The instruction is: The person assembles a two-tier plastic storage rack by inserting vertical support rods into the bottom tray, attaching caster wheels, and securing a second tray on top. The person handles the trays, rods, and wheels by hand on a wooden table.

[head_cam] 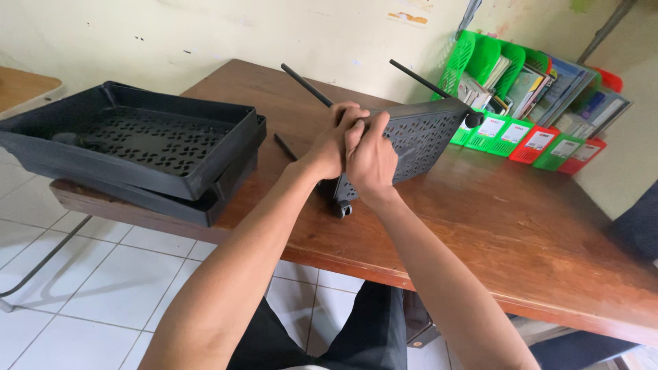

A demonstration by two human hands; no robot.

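Observation:
A black perforated plastic tray (421,140) stands tilted on its edge on the brown wooden table (521,226). My left hand (334,140) and my right hand (370,157) both grip its near corner, close together. Two thin black rods stick up from the tray: one rod (306,85) rises from the corner under my hands, the other rod (419,79) from the far corner. A third loose rod (285,146) lies flat on the table just left of my hands.
Two stacked black trays (147,147) sit at the table's left end, overhanging the edge. Green and red file holders (521,130) with papers line the back right by the wall. White tiled floor lies below.

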